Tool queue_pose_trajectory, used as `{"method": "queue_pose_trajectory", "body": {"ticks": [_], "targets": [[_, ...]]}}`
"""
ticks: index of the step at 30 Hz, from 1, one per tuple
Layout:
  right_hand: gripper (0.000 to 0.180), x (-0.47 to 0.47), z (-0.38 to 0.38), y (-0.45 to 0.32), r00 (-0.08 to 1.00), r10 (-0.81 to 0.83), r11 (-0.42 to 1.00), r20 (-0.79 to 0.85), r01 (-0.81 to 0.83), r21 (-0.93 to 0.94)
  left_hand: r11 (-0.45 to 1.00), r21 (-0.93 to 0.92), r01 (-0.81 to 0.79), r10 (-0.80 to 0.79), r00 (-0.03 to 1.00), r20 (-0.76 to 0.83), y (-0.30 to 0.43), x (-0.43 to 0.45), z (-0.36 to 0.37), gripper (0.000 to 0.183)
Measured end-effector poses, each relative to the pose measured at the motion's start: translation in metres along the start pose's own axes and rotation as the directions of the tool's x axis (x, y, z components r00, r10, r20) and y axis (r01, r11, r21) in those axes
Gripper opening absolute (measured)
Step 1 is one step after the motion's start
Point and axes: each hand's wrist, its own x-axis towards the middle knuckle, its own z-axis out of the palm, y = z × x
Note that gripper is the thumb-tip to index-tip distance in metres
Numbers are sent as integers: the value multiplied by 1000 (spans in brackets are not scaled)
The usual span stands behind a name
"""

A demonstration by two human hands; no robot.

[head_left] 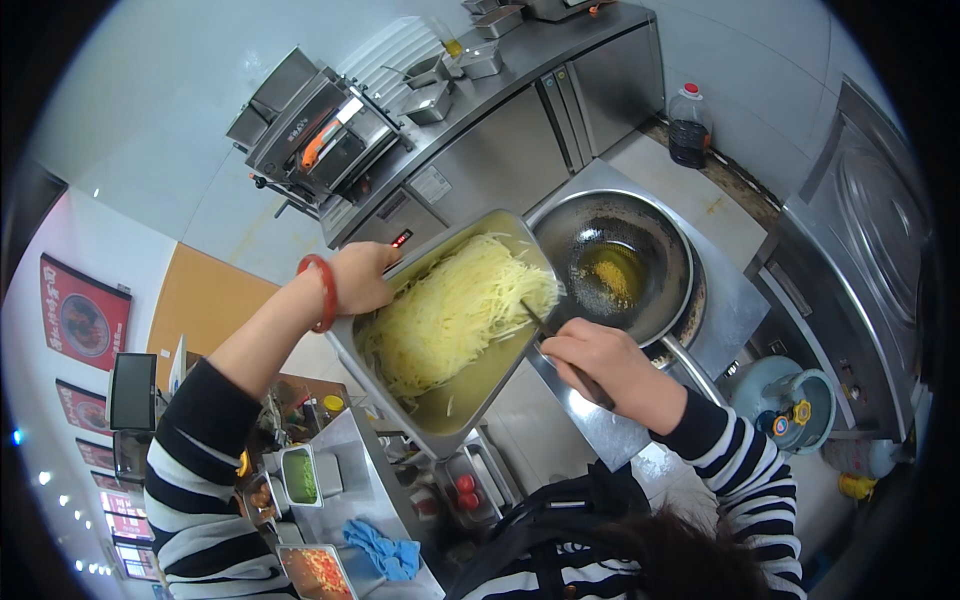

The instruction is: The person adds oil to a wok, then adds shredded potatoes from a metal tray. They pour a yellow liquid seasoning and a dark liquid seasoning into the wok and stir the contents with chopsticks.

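Note:
My left hand grips the upper left rim of a deep rectangular stainless-steel food pan, which is tilted towards the wok. Pale yellow vegetable shreds, probably potato, are heaped inside it. In my right hand is a utensil with a dark handle; its far end reaches into the shreds at the pan's right side and is partly hidden there. Right beside the pan's corner sits a wok on a burner. Oil and small golden minced bits lie at the wok's bottom.
The wok's handle points towards my right forearm. A gas cylinder stands at the right. Behind runs a steel counter with a machine. Lower left, a side counter holds chopped greens, diced vegetables and a blue cloth.

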Motion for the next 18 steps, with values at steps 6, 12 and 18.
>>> {"method": "queue_pose_trajectory", "body": {"ticks": [6,12,18], "targets": [[19,-14,-19,-3,961,22,999,-277,-15,28,981,187,55,-54,999,-8,32,38,-10,33],[13,25,33,15,996,-22,997,-90,28,68,907,414,78,-117,991,68,56,55,-10,33],[12,24,41,33,997,22,990,-75,-32,-135,836,531,136,-200,978,65,62,55,-12,33]]}}
